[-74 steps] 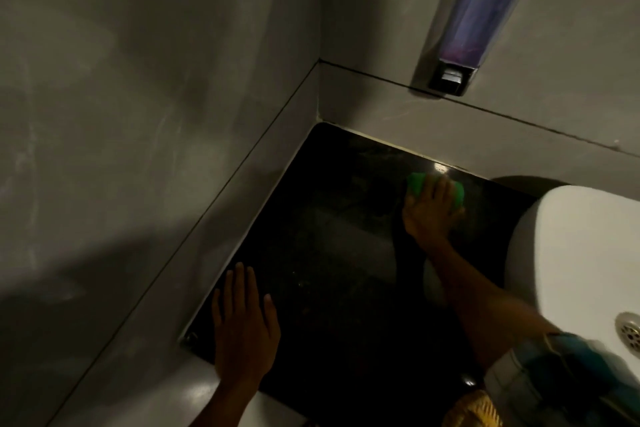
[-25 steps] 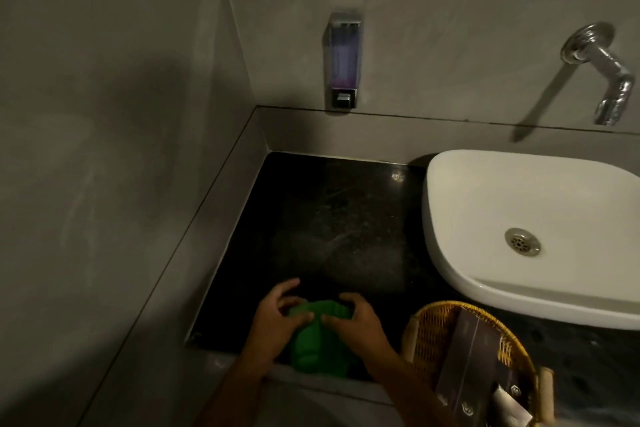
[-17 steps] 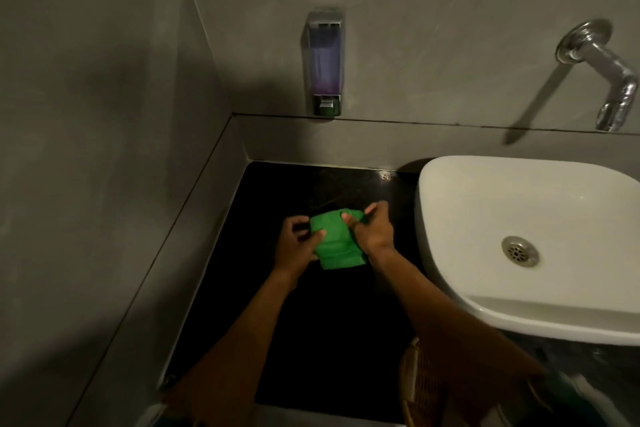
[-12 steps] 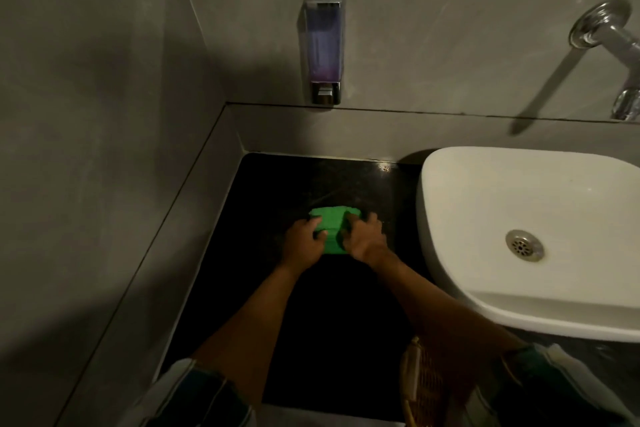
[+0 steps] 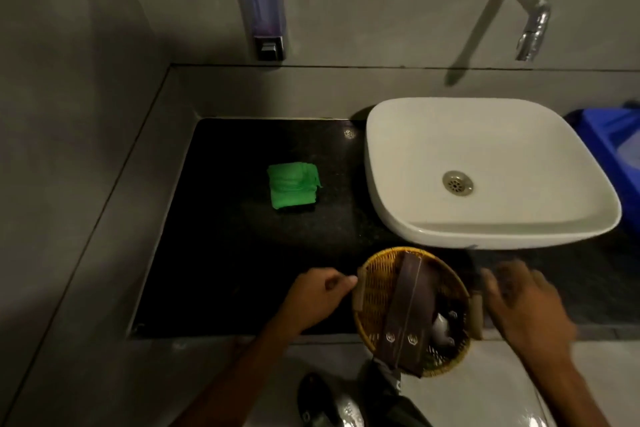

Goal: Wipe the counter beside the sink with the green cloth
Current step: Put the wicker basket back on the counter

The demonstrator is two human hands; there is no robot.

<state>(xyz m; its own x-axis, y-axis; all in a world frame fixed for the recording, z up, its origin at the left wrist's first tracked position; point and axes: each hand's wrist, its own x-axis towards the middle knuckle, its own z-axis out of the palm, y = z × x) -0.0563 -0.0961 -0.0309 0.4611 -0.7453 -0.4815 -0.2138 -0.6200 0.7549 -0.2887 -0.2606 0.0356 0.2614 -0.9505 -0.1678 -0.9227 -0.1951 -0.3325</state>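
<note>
The green cloth [image 5: 292, 185] lies folded on the black counter [image 5: 221, 253], left of the white sink [image 5: 415, 225], with no hand on it. My left hand [image 5: 317, 296] is near the counter's front edge with its fingers curled. One fingertip touches the left handle of a wicker basket [image 5: 372, 305]; I cannot tell whether it grips the handle. My right hand [image 5: 523, 305] is blurred, fingers spread, just right of the basket's right handle and holding nothing.
The basket holds dark flat packets and sits at the front edge below the sink. A soap dispenser [image 5: 261, 0] and a chrome tap [image 5: 526, 3] hang on the back wall. A blue bin [image 5: 616, 139] stands to the right of the sink. Grey walls close off the left and back.
Both hands have let go of the green cloth, which now lies alone mid-counter. They have pulled back to the front edge, one on each side of the wicker basket.
</note>
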